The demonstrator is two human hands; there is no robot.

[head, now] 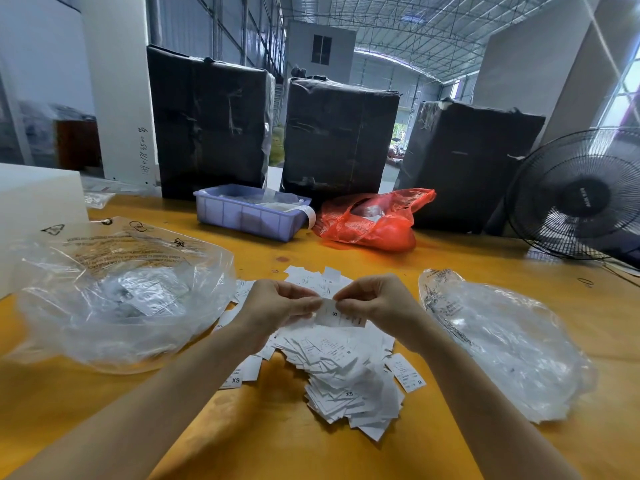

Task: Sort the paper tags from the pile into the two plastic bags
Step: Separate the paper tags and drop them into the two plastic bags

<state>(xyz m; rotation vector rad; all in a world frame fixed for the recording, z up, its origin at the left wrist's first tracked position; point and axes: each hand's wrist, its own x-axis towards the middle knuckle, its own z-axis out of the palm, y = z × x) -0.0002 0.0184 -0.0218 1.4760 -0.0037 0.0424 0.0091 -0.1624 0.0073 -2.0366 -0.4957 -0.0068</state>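
Yellow table, tags, both hands pinching one tag

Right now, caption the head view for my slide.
Both hands, left and right, pinch an S tag above the pile.

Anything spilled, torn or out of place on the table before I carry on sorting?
Nothing stands out. The tag pile lies loose between the left bag and right bag, none over the table edge. Both hands, left hand and right hand, pinch one S tag.
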